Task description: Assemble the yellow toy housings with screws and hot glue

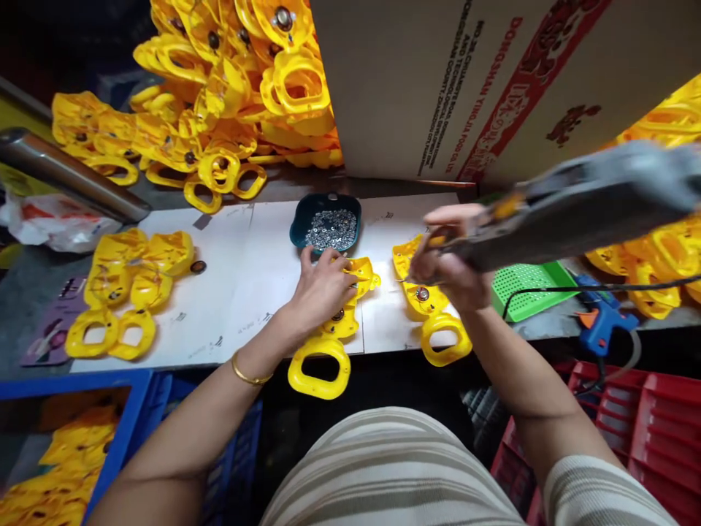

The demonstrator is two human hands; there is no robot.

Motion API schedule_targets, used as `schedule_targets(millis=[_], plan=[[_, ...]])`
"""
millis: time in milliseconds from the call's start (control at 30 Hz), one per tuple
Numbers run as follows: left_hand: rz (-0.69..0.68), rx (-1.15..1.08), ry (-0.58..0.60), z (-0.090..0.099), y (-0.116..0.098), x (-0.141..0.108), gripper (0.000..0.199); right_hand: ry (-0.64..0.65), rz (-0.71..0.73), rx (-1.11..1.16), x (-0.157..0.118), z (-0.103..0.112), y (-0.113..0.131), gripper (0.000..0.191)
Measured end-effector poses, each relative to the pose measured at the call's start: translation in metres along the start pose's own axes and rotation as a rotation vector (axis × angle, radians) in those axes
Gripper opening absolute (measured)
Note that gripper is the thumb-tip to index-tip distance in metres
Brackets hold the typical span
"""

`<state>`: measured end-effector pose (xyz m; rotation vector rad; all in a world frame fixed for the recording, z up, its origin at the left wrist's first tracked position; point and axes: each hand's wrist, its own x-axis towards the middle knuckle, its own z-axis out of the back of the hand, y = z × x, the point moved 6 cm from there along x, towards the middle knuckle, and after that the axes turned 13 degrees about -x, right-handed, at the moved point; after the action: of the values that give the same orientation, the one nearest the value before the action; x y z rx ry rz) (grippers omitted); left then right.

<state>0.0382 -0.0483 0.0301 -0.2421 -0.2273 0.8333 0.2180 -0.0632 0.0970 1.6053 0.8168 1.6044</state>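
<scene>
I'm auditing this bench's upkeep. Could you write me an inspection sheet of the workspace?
Surface: white sheeting over a grey bench.
Job's things: yellow shell under the left grip, second shell by the right grip; teal bowl of small metal pieces.
Clutter: green tray and blue glue gun at right; metal cylinder and plastic bag at left.
Grips: left lies over its shell, contact partly hidden; right holds a grey power tool, blurred.
Cables: black cable crosses the view of the tray.
Surroundings: cardboard box, heaped shells, blue crate, red crates.
</scene>
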Motion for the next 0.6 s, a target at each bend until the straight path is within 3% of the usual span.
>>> schedule_targets(millis=[100,167,233,333,433,600], plan=[[-0.016,-0.097,-0.057,0.017,-0.008,0.006,0.017,-0.214,0.153,0.066,-0.005,0.051,0.013,0.023],[-0.017,-0.185,-0.127,0.022,-0.023,0.018,0.021,-0.312,0.144,0.019,-0.011,0.075,0.009,0.017],[-0.037,-0.237,-0.119,0.015,-0.045,0.035,0.028,-0.367,0.102,-0.005,-0.017,0.091,0.002,0.016],[-0.037,-0.221,0.038,-0.012,-0.073,0.062,0.042,-0.398,0.041,-0.017,-0.026,0.1,-0.005,0.017],[-0.007,-0.199,0.147,-0.034,-0.082,0.077,0.047,-0.412,0.044,0.001,-0.029,0.101,-0.006,0.017],[-0.006,-0.36,0.151,-0.048,-0.081,0.079,0.032,-0.378,-0.003,0.021,-0.036,0.093,-0.017,0.018]])
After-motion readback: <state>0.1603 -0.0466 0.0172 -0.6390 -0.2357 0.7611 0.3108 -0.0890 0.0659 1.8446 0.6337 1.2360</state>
